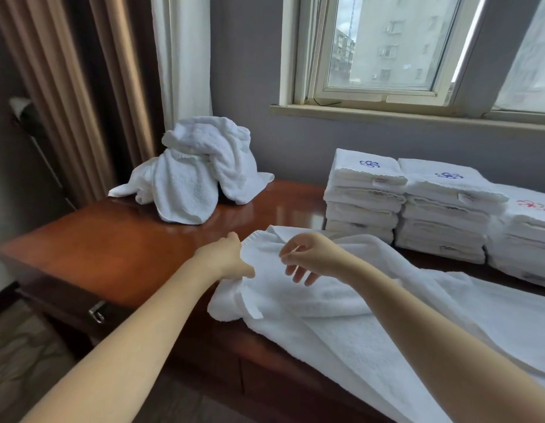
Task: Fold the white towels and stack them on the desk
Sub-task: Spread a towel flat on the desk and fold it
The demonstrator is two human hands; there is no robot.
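Note:
A large white towel [350, 312] lies spread and partly bunched across the near right of the brown wooden desk [118, 248]. My left hand [228, 257] grips the towel's left edge, fingers tucked into the cloth. Just to its right, my right hand [307, 257] pinches a fold of the same towel between thumb and forefinger, the other fingers hanging loose. A heap of unfolded white towels [194, 175] sits at the desk's back left. Three stacks of folded white towels [365, 199] [445, 215] [527, 236] stand along the back right.
A window [387, 47] with a pale sill is above the stacks. Brown and white curtains [112, 87] hang at the left. The desk's left edge drops off to the floor, and a drawer handle [97, 312] shows on its front.

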